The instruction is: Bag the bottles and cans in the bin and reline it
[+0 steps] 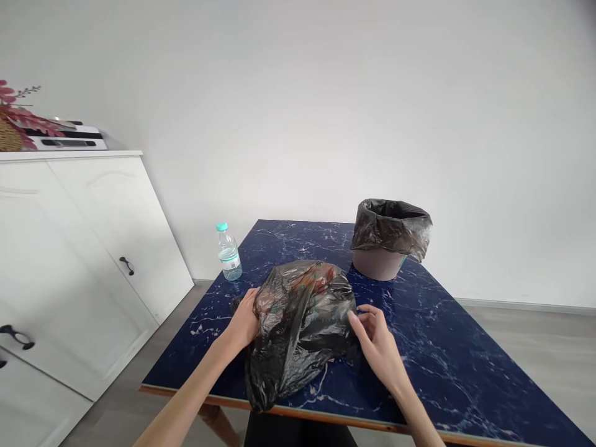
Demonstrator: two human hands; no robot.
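Observation:
A black plastic bag (302,335) lies bulging near the table's front edge, its thin film creased and twisted. Red, orange and green patches show through its upper part, but what is inside cannot be made out. My left hand (245,318) grips the bag's left side, with the fingertips partly hidden by the film. On the opposite side, my right hand (377,338) has its fingers curled and its thumb against the bag's right edge, lightly pinching the film. One loose corner of the bag hangs at the front edge of the table.
A blue marbled table (433,347) carries everything. At its back right stands a bin (379,266) lined with a black bag. A clear water bottle (230,254) with a turquoise cap stands at the left edge. White cabinets (102,248) are further left.

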